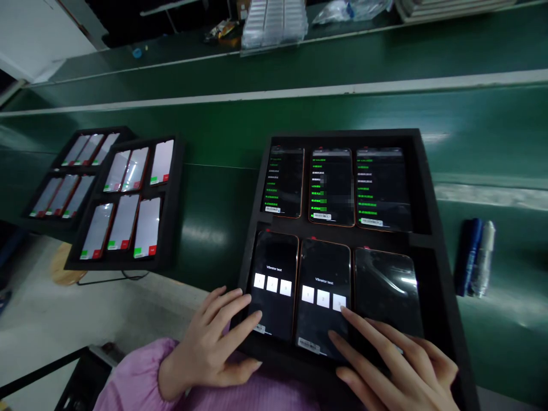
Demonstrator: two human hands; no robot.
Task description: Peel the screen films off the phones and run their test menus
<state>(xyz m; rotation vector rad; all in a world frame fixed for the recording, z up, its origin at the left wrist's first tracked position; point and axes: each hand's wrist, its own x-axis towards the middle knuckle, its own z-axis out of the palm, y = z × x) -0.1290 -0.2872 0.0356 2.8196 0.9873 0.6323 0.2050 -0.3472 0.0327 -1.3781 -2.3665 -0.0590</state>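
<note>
In front of me lies a black foam tray [342,233] holding two rows of smartphones. My right hand [394,359] reaches over the near row, its index fingertip at the "3" box on the middle smartphone [323,325], which reads "Vibrator test". The same words show on the near-left smartphone [274,308]. Fingers spread, my left hand [218,337] rests at the tray's left edge beside that phone. A dark-screened smartphone [385,279] is partly covered by my right hand. Green and white text lines fill the far-row phones, such as the middle one [331,185].
Two more black trays [171,200] of white-screened phones stand on the green bench [209,211] at left, one partly behind the other. Right of my tray lie a blue marker [468,257] and a clear-wrapped one [484,260]. Stacked clear plastic trays [274,25] sit at the back.
</note>
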